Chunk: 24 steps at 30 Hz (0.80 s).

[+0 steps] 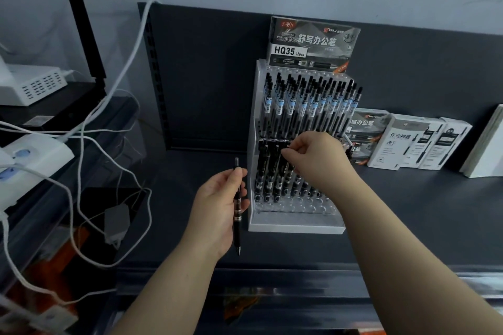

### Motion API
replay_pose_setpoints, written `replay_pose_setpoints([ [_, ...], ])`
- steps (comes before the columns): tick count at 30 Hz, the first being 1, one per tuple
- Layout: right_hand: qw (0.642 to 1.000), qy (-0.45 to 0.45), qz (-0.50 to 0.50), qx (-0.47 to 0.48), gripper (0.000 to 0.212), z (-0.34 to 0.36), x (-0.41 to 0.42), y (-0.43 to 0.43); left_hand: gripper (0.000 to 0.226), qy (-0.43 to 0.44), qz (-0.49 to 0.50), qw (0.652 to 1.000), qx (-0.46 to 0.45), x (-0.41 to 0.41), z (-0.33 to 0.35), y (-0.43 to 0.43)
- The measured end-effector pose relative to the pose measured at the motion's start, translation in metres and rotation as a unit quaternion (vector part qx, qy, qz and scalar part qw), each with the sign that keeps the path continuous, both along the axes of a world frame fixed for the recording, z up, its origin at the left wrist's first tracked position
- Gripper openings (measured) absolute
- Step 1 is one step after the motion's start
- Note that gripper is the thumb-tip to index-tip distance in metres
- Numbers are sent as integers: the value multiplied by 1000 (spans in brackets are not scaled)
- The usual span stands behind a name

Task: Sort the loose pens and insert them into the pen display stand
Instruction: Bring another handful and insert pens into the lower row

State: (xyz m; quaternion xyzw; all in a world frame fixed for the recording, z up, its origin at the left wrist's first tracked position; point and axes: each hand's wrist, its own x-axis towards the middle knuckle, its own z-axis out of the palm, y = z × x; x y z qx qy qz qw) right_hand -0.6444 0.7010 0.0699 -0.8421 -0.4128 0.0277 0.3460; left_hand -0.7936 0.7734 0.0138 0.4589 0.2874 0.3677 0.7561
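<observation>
A white two-tier pen display stand [296, 223] stands on the dark shelf. Its upper tier is packed with several black pens [313, 106]. The lower tier holds several black pens [268, 171] on its left side, and the holes at the front and right show empty. My left hand [217, 207] grips one black pen [237, 215] upright, just left of the stand. My right hand [315, 158] is over the lower tier, its fingers pinching the top of a pen [285, 168] that stands in the row.
Pen boxes [408, 141] lie on the shelf [408, 212] to the right of the stand, with a white box [484, 144] at the far right. On the left are white cables [109, 106], a power strip [30, 160] and a black router [81, 84]. A printed card [313, 43] tops the stand.
</observation>
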Motion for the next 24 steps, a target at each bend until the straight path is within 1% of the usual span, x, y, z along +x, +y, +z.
replay_pose_setpoints([
  [2,1000,-7,-5,2,16,-3,-2,1,16,-2,-3,1000,0,1,0,0],
  [7,1000,-6,-3,12,12,-6,-3,1,19,-5,-26,1000,7,2,0,-3],
  [12,1000,-19,-2,10,20,-5,-4,-1,23,5,-35,999,18,5,-1,-7],
  [15,999,-7,7,51,17,1,-8,-11,26,5,-53,998,22,8,0,-12],
  [17,996,23,38,78,14,7,-12,-20,28,-1,-67,997,27,11,3,-19],
  [18,994,47,60,76,12,10,-14,-24,28,-1,-73,997,37,14,4,-23],
  [21,982,146,113,44,10,12,-16,-35,31,8,-92,991,94,23,4,-35],
  [24,961,242,124,56,10,10,-8,-43,33,12,-108,987,117,32,3,-45],
])
